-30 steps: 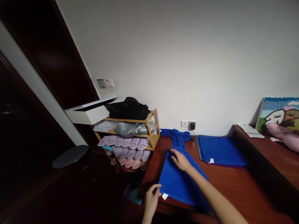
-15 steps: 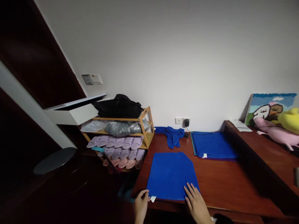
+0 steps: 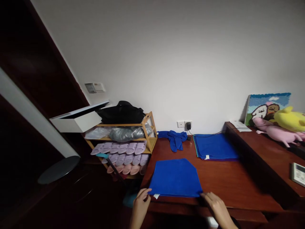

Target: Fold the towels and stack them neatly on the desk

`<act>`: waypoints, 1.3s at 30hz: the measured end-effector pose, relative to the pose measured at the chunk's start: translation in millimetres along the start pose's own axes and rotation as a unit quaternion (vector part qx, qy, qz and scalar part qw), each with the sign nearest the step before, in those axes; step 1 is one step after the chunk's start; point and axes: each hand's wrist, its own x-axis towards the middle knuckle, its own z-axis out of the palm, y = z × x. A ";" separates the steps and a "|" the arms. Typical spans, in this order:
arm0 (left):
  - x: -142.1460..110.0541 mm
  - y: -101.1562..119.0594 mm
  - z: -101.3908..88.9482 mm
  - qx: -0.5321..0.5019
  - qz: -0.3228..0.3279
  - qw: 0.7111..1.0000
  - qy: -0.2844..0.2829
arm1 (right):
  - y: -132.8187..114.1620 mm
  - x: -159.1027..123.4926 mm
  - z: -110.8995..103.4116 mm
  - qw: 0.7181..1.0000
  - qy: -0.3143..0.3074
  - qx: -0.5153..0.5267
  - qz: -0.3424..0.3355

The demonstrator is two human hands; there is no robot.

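A blue cloth (image 3: 175, 178) with one slanted far corner lies near the front edge of the wooden table (image 3: 228, 181). My left hand (image 3: 142, 198) pinches its near left corner, beside a small white tag (image 3: 156, 196). At the near right corner, my right hand (image 3: 213, 200) has its fingers closed on the cloth. The near edge runs straight between both hands and looks slightly raised. Farther back are a stack of folded blue cloths (image 3: 215, 146) with a white tag and a crumpled, knotted blue cloth (image 3: 176, 140).
Left of the table stands a wooden rack (image 3: 150, 140) with slippers (image 3: 122, 148) and a black bag (image 3: 121, 113). A black plug (image 3: 188, 126) with a cable sits at the wall. The raised ledge (image 3: 257, 143) on the right carries plush toys (image 3: 274, 130) and a calculator (image 3: 299, 174).
My right hand has gone from lying flat on the cloth to gripping its near right corner. The near edge has shifted away from the table's front. The view has turned slightly right.
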 end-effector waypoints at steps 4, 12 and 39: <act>31.6 53.7 -20.0 0.038 0.109 0.993 0.009 | 2.0 42.3 -59.7 0.997 0.061 -0.047 -0.029; 56.6 117.5 -25.2 0.073 0.121 0.990 0.002 | -43.4 5.4 18.2 1.000 -0.012 0.010 0.027; 5.8 349.4 -20.0 0.221 0.299 0.915 0.156 | -221.9 17.4 12.7 0.949 0.261 0.163 0.064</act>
